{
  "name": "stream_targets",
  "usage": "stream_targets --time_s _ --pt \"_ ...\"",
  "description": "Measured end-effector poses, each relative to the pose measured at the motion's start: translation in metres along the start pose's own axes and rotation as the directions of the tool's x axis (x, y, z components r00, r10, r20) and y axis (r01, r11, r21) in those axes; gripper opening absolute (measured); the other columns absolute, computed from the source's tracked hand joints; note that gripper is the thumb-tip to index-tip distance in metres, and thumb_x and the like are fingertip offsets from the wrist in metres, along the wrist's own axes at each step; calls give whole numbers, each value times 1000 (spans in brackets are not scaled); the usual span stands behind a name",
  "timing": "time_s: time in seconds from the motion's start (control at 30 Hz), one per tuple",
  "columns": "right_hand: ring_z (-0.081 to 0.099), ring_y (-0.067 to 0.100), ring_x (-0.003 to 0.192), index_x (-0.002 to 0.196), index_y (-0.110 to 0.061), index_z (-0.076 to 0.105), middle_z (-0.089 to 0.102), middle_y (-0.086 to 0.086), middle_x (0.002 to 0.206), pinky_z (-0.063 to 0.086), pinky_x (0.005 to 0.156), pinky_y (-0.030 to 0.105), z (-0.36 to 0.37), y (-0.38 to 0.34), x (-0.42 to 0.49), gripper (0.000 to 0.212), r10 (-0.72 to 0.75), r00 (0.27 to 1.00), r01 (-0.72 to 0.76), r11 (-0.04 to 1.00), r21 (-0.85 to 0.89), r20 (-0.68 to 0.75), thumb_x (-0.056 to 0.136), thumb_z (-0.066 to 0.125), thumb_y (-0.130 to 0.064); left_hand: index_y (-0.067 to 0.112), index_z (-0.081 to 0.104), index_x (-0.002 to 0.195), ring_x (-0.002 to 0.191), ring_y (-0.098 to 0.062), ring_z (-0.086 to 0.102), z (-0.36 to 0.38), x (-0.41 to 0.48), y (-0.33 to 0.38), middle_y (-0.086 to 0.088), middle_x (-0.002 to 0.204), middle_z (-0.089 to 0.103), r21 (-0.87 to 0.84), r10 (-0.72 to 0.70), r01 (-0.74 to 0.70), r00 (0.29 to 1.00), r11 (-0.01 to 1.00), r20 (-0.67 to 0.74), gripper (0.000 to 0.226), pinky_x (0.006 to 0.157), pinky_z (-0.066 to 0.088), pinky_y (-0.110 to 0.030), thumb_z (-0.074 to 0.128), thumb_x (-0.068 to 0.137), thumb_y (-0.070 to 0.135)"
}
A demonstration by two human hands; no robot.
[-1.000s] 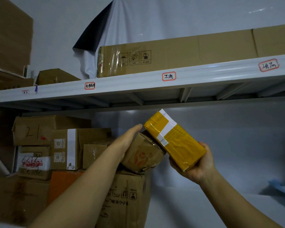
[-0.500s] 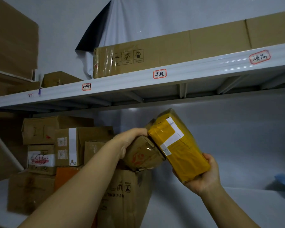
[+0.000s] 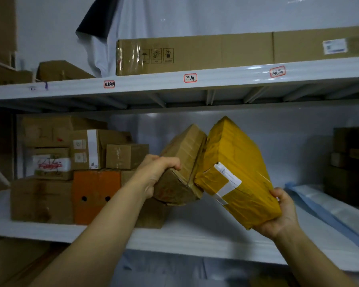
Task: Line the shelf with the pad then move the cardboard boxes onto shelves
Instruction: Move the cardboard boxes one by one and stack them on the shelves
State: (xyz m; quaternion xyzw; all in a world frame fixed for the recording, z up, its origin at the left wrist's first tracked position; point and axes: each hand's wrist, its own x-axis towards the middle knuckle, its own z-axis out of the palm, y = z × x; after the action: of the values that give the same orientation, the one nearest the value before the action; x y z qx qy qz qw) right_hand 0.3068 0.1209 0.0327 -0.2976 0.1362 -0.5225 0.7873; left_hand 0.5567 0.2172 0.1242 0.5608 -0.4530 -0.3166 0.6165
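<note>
My left hand [image 3: 157, 172] grips a dented brown cardboard box [image 3: 182, 162] by its near corner, tilted and lifted off the stack below. In my right hand [image 3: 280, 214] I hold a box wrapped in yellow tape [image 3: 234, 168] from underneath, its white label facing me. The two boxes touch edge to edge in the air above the middle shelf [image 3: 195, 241], which is covered by a white pad. A blue-edged pad [image 3: 330, 210] lies at the shelf's right end.
Several cardboard boxes [image 3: 48, 162] and an orange box [image 3: 95, 193] are stacked at the shelf's left. A long carton [image 3: 195, 52] lies on the upper shelf [image 3: 216, 77]. Dark boxes [image 3: 350, 158] stand at the far right.
My left hand has closed on the brown box and lifted it off the stack. The yellow box has dropped lower and to the right. The view has tipped down.
</note>
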Motion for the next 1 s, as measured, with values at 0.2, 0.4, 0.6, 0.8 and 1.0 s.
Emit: stream_targets --time_s 0.2,0.4,0.6,0.8,1.0 --pt "61 44 89 122 -23 52 69 24 103 54 69 56 -24 28 -73 117 23 995 -33 994 -105 -97 11 88 -25 -1 58 116 67 -29 63 -11 -64 -50 -19 91 63 -92 -83 87 996 992 43 87 48 50 -27 74 33 19" --pt "62 43 86 116 -22 56 72 20 94 54 64 57 -49 51 -130 111 96 994 -104 979 -173 -50 8 84 -14 19 45 130 104 -31 61 -26 -123 -104 -12 119 56 -149 -136 141 990 979 45 101 79 55 -38 77 34 26" --pt "70 39 84 117 -17 58 72 17 104 54 74 56 -86 83 -170 102 254 967 -238 913 -332 3 20 88 -15 15 44 134 101 -31 59 -45 -177 -174 -17 128 53 -208 -216 233 971 950 101 109 71 50 -35 74 29 23" --pt "59 46 105 116 -21 66 65 18 121 44 76 71 -124 106 -196 88 475 880 -432 775 -461 -26 32 90 -17 19 44 129 86 -26 58 -43 -213 -216 -12 109 57 -185 -336 369 923 911 186 105 64 46 -33 68 28 18" --pt "59 40 104 123 -14 58 65 20 118 47 86 54 -154 123 -208 105 507 841 -531 708 -465 -189 24 91 -21 6 57 105 75 -26 60 -34 -236 -247 -12 91 60 -112 -447 478 866 871 225 63 52 51 -28 66 43 11"
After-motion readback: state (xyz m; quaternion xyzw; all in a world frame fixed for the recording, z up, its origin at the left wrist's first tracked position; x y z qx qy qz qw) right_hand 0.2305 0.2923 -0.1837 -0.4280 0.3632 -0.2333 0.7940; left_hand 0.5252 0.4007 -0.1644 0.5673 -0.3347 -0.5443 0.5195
